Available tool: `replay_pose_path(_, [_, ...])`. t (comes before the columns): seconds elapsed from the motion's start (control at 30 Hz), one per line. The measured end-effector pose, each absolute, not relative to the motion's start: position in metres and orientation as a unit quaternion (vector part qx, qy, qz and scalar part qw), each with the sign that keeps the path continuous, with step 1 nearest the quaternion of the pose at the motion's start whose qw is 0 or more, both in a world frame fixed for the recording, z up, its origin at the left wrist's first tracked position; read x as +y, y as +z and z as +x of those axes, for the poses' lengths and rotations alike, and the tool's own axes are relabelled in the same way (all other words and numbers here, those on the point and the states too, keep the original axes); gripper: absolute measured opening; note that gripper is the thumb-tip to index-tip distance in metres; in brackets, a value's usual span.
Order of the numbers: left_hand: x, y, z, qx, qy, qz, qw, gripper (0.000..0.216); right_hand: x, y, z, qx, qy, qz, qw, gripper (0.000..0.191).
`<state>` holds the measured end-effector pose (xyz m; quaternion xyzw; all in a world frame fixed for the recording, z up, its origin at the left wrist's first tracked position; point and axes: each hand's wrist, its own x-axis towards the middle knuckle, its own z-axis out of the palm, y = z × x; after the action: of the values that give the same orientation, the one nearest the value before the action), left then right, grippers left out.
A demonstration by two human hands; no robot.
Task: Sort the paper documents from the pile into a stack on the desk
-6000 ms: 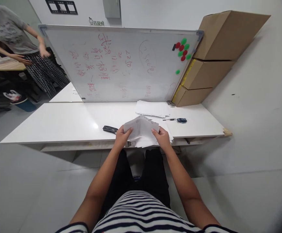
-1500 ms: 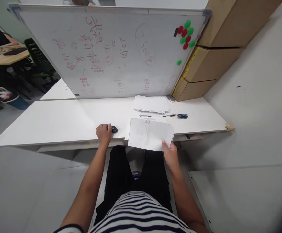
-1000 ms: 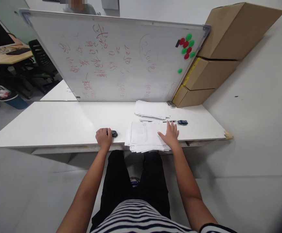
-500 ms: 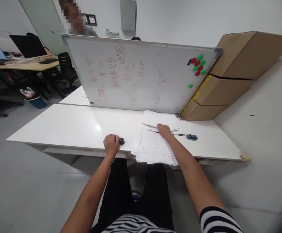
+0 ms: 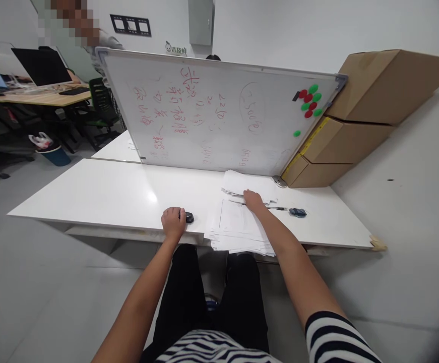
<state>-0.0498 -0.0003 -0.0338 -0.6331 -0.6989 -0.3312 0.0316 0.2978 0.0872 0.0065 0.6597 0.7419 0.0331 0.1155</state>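
Observation:
My left hand (image 5: 173, 223) rests near the front edge of the white table, its fingers closed over a small black object (image 5: 189, 217) with a rounded end; most of it is under my palm, so I cannot tell its kind. My right hand (image 5: 253, 200) reaches over the loose pile of paper (image 5: 238, 222), which overhangs the front edge. Its fingers are bent down at the near edge of a second stack of paper (image 5: 247, 181) behind, and appear to grip sheets there; the fingertips are hidden. A pen (image 5: 279, 208) and a dark blue packet (image 5: 298, 213) lie to the right.
Behind the table (image 5: 102, 191) leans a whiteboard (image 5: 219, 116) with red writing and round magnets. Stacked cardboard boxes (image 5: 363, 141) stand at the right, a silver round object (image 5: 278, 181) beside them. A person (image 5: 106, 43) is at the back left, near a bin (image 5: 56, 155).
Both my hands have stayed nearly in place, and the papers look the same. The person behind the whiteboard has moved to the left. The view has shifted slightly.

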Motion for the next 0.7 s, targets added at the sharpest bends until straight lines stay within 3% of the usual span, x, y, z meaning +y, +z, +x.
replay_pose_path(0.3, [0.001,-0.036,-0.05,-0.699,-0.338,-0.63,0.026,0.03,0.086,0.011,0.304,0.732,-0.006,0.666,0.144,0.036])
replay_pose_path(0.7, [-0.002,-0.034,-0.049,-0.696,-0.342,-0.631,0.016,0.03,0.085,0.015,0.306,0.73,-0.015,0.679,0.076,0.029])
